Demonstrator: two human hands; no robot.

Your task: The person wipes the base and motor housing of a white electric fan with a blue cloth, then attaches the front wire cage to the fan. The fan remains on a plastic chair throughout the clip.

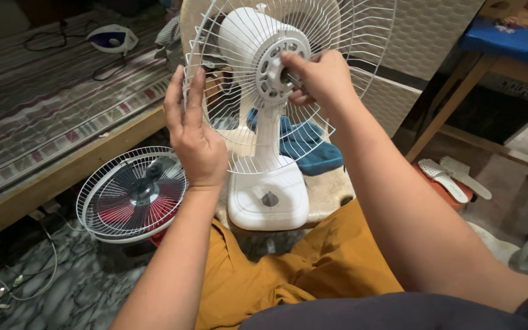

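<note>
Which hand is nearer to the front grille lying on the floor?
Left. The left hand grips the rear guard just above the front grille; the right hand is at the motor hub.

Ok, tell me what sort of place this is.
Probably a room in a home, used here for fixing a white table fan. A bed with a striped cover runs along the left, a clothes iron lies on it, and white sandals sit on the floor.

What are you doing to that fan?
A seated person has a white table fan in front of them with its front cover off. The left hand steadies the rear wire guard, and the right hand works at the motor hub. The removed front grille lies on the floor.
</note>
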